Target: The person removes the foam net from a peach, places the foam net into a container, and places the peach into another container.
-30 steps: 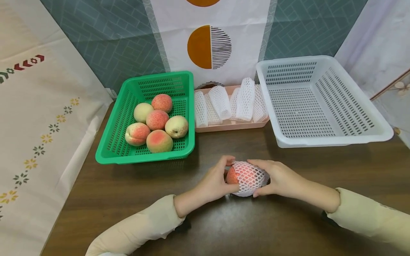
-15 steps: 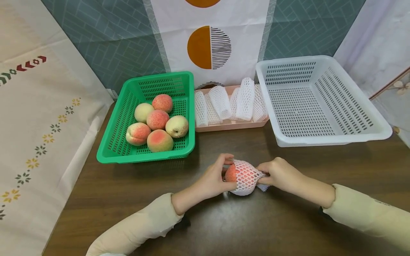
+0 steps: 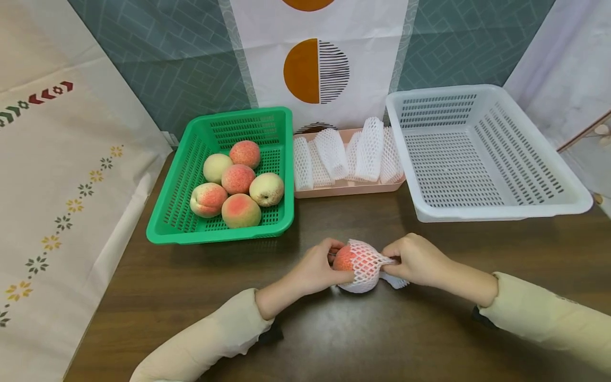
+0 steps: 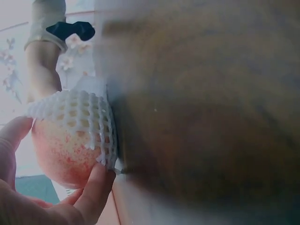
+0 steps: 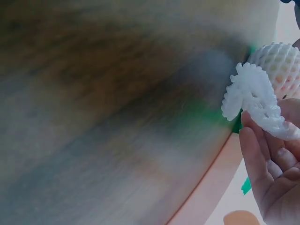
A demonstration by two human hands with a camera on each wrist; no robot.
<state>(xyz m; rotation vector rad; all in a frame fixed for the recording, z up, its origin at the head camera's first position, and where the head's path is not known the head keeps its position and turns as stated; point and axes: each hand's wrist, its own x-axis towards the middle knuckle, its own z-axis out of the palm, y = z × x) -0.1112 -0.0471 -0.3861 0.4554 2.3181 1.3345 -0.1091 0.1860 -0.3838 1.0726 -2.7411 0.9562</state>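
Note:
A reddish peach (image 3: 342,259) sits partly inside a white foam net sleeve (image 3: 366,263) on the brown table. My left hand (image 3: 316,269) grips the peach from its left side, thumb in front and fingers behind. In the left wrist view the peach (image 4: 63,152) shows bare on the near side, with the net (image 4: 79,110) over its far part. At the other end, my right hand (image 3: 417,261) pinches the gathered net close to the fruit. The loose tail of the sleeve (image 5: 255,96) sticks out past the fingers in the right wrist view.
A green basket (image 3: 217,233) with several peaches stands at the back left. Beside it, a pink tray (image 3: 350,189) holds several foam net sleeves (image 3: 331,154). A white basket (image 3: 501,212) stands at the back right. Patterned cloth hangs behind.
A second ago my right hand cupped the netted end with spread fingers; now it pinches the net drawn together there. The net's tail shows further out to the right. My left hand keeps its hold.

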